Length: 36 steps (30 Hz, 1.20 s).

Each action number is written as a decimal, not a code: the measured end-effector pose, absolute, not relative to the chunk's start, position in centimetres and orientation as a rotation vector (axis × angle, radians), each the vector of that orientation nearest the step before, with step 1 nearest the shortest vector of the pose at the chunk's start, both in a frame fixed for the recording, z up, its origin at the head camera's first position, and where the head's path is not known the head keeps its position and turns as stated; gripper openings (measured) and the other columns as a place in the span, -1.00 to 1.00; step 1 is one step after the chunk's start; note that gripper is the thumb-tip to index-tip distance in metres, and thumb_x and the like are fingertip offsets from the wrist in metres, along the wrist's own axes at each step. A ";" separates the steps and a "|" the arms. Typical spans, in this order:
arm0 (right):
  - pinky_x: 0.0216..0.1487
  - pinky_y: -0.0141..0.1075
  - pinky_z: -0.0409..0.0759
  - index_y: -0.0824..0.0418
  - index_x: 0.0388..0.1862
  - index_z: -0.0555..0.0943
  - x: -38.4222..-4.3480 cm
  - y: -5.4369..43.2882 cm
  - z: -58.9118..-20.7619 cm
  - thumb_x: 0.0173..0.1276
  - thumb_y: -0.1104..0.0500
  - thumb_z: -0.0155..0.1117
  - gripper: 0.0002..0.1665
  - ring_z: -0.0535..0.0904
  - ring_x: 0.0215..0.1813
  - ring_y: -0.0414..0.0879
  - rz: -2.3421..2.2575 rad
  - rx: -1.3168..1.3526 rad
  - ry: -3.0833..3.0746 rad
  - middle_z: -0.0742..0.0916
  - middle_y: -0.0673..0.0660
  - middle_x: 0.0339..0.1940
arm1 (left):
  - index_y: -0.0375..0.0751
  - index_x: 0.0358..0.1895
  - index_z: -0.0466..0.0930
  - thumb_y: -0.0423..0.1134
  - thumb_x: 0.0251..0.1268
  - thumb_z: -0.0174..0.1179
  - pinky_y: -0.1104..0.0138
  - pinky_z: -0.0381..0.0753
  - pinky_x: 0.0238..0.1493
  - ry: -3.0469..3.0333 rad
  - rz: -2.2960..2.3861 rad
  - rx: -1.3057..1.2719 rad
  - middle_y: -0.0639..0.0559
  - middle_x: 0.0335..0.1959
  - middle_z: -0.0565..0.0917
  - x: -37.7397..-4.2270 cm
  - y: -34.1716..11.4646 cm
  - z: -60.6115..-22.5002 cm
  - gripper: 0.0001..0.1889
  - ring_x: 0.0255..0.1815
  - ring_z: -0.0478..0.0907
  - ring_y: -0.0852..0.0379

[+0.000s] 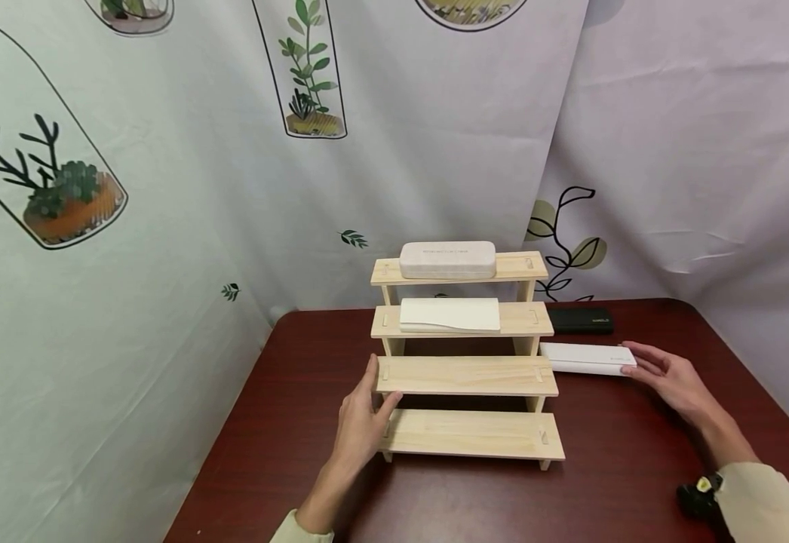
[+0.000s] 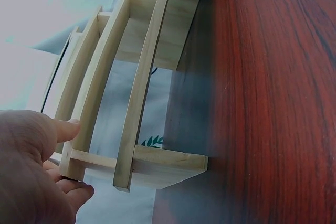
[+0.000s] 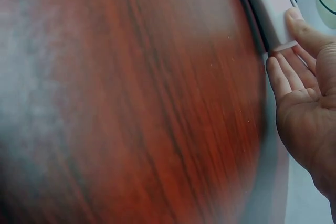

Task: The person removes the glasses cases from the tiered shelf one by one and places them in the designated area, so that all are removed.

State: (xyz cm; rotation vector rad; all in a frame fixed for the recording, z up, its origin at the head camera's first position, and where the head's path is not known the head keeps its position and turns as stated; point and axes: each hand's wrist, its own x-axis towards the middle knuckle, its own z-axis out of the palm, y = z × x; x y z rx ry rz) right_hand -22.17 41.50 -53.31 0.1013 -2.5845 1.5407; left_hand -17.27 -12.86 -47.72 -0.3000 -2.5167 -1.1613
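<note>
Fingertips of the right hand point(image 1: 669, 379) are laid, nearly straight, against the end of a white case point(image 1: 586, 358) that lies flat on the dark red table point(image 1: 639, 452), at three o'clock from the wooden stepped stand point(image 1: 465, 375). The left end of the stand's third step is pinched by the left hand point(image 1: 360, 422), thumb in front. At twelve o'clock from the white case lies a black case point(image 1: 581, 320). Two more cases are seen on the upper steps.
</note>
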 end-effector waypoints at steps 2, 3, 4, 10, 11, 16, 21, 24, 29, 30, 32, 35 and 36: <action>-0.12 -0.62 0.60 0.49 0.53 0.41 -22.2 41.5 -53.3 0.50 0.07 0.49 -0.17 0.53 0.01 -0.71 1.535 0.104 -2.584 0.58 -0.44 0.13 | -0.31 0.67 0.18 -0.24 0.42 0.45 -0.05 0.54 0.36 -2.517 -1.163 -0.301 -0.28 0.52 0.44 -17.3 -12.8 -47.7 -0.13 0.49 0.44 -0.11; -0.11 -0.62 0.60 0.49 0.53 0.40 -22.3 41.4 -53.3 0.50 0.06 0.48 -0.17 0.52 0.01 -0.72 1.534 0.105 -2.583 0.58 -0.42 0.14 | -0.31 0.68 0.18 -0.24 0.42 0.45 -0.05 0.53 0.36 -2.516 -1.165 -0.300 -0.28 0.52 0.44 -17.3 -12.8 -47.7 -0.13 0.49 0.44 -0.10; -0.11 -0.62 0.60 0.50 0.53 0.40 -22.3 41.4 -53.3 0.50 0.06 0.48 -0.17 0.51 0.02 -0.73 1.532 0.108 -2.583 0.59 -0.39 0.17 | -0.31 0.68 0.17 -0.24 0.43 0.45 -0.05 0.53 0.36 -2.517 -1.167 -0.301 -0.28 0.53 0.43 -17.2 -12.8 -47.7 -0.13 0.49 0.44 -0.10; -0.09 -0.64 0.58 0.51 0.55 0.37 -22.7 41.2 -53.3 0.54 0.05 0.44 -0.17 0.46 0.03 -0.77 1.482 0.112 -2.611 0.60 0.18 0.37 | -0.30 0.68 0.17 -0.24 0.43 0.45 -0.05 0.53 0.36 -2.516 -1.174 -0.301 -0.28 0.53 0.44 -17.2 -12.8 -47.7 -0.13 0.50 0.43 -0.10; -0.09 -0.65 0.58 0.51 0.55 0.37 -22.7 41.2 -53.3 0.54 0.05 0.44 -0.17 0.45 0.03 -0.77 1.474 0.113 -2.616 0.59 0.27 0.39 | -0.30 0.68 0.17 -0.24 0.43 0.45 -0.05 0.53 0.36 -2.516 -1.175 -0.301 -0.28 0.52 0.44 -17.2 -12.8 -47.7 -0.13 0.50 0.43 -0.10; -0.08 -0.67 0.55 0.52 0.55 0.36 -23.0 41.1 -53.2 0.56 0.09 0.41 -0.19 0.40 0.04 -0.81 1.455 0.131 -2.629 0.48 0.57 0.45 | -0.30 0.68 0.17 -0.24 0.42 0.45 -0.05 0.53 0.36 -2.518 -1.178 -0.297 -0.28 0.52 0.44 -17.2 -12.8 -47.7 -0.12 0.49 0.43 -0.09; -0.10 -0.68 0.55 0.54 0.55 0.35 -23.3 41.1 -53.2 0.57 0.14 0.40 -0.22 0.40 0.04 -0.79 1.439 0.174 -2.628 0.46 0.65 0.43 | -0.30 0.68 0.17 -0.24 0.43 0.45 -0.05 0.52 0.37 -2.523 -1.175 -0.290 -0.28 0.52 0.44 -17.2 -12.8 -47.7 -0.13 0.50 0.43 -0.09; -0.09 -0.67 0.55 0.55 0.54 0.36 -23.4 41.1 -53.3 0.57 0.16 0.40 -0.24 0.41 0.05 -0.78 1.419 0.178 -2.632 0.49 0.61 0.41 | -0.30 0.68 0.17 -0.23 0.43 0.45 -0.05 0.53 0.36 -2.524 -1.173 -0.287 -0.28 0.52 0.44 -17.2 -12.8 -47.7 -0.13 0.49 0.43 -0.09; -0.07 -0.70 0.52 0.59 0.53 0.34 -23.7 41.0 -53.3 0.57 0.23 0.37 -0.26 0.39 0.07 -0.78 1.421 0.203 -2.621 0.47 0.66 0.41 | -0.30 0.68 0.17 -0.23 0.43 0.45 -0.05 0.54 0.35 -2.524 -1.172 -0.286 -0.28 0.52 0.45 -17.2 -12.8 -47.7 -0.13 0.49 0.44 -0.09; -0.07 -0.70 0.52 0.60 0.53 0.33 -23.8 41.0 -53.3 0.57 0.25 0.37 -0.27 0.39 0.07 -0.78 1.433 0.210 -2.614 0.45 0.69 0.41 | -0.30 0.68 0.17 -0.23 0.43 0.45 -0.05 0.54 0.35 -2.523 -1.173 -0.287 -0.28 0.51 0.45 -17.2 -12.8 -47.7 -0.13 0.49 0.44 -0.09; -0.06 -0.70 0.52 0.62 0.52 0.33 -23.9 40.9 -53.3 0.56 0.28 0.36 -0.27 0.40 0.07 -0.78 1.447 0.215 -2.605 0.44 0.72 0.40 | -0.30 0.68 0.17 -0.24 0.43 0.45 -0.05 0.54 0.36 -2.522 -1.171 -0.288 -0.29 0.51 0.45 -17.2 -12.8 -47.7 -0.13 0.49 0.44 -0.10; -0.06 -0.71 0.52 0.62 0.53 0.31 -24.0 40.8 -53.2 0.57 0.29 0.35 -0.27 0.40 0.06 -0.77 1.454 0.215 -2.607 0.43 0.73 0.40 | -0.31 0.68 0.17 -0.24 0.43 0.45 -0.05 0.54 0.36 -2.521 -1.167 -0.291 -0.30 0.51 0.45 -17.3 -12.8 -47.7 -0.13 0.48 0.45 -0.11; -0.06 -0.71 0.52 0.62 0.53 0.31 -24.0 40.8 -53.2 0.58 0.29 0.34 -0.28 0.40 0.06 -0.78 1.451 0.207 -2.610 0.43 0.73 0.40 | -0.31 0.68 0.17 -0.24 0.43 0.45 -0.05 0.54 0.36 -2.521 -1.165 -0.291 -0.30 0.51 0.45 -17.3 -12.8 -47.7 -0.13 0.48 0.45 -0.11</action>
